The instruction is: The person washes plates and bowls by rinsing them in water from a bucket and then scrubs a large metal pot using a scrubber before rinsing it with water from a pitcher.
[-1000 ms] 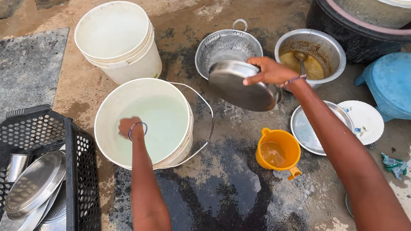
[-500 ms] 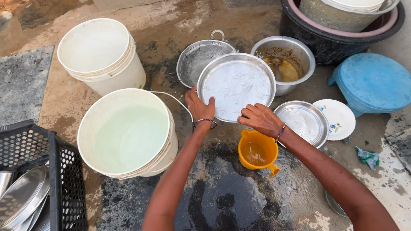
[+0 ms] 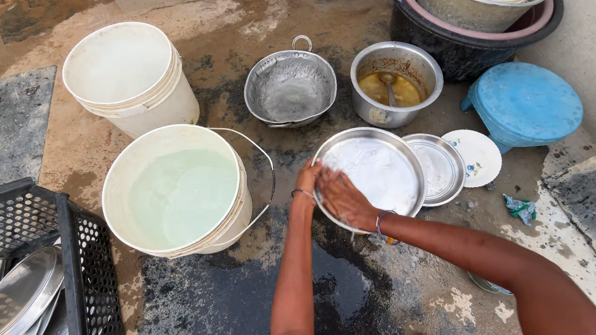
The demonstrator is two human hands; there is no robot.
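Observation:
My left hand (image 3: 307, 181) grips the left rim of a round steel plate (image 3: 382, 172), which is tilted toward me and coated with white soapy film. Lying flat on the plate's inner face, my right hand (image 3: 343, 199) shows only its back, so anything under the palm is hidden. The plate hangs just above the wet ground, right of a white bucket of pale green water (image 3: 181, 195). It overlaps another steel plate (image 3: 441, 168) lying on the ground.
An empty white bucket (image 3: 123, 71) stands at the back left. A handled steel bowl (image 3: 291, 87) and a pot of yellowish liquid (image 3: 395, 84) sit behind the plate. Right: a white flowered plate (image 3: 480, 155), blue stool (image 3: 528, 102), black basin of stacked tubs (image 3: 468, 54). Left: a black crate (image 3: 89, 287) of steel plates.
A second ago my left hand was in the water bucket and my right held the plate up alone. Both hands now hold it lower, and the right has slid onto its soapy face.

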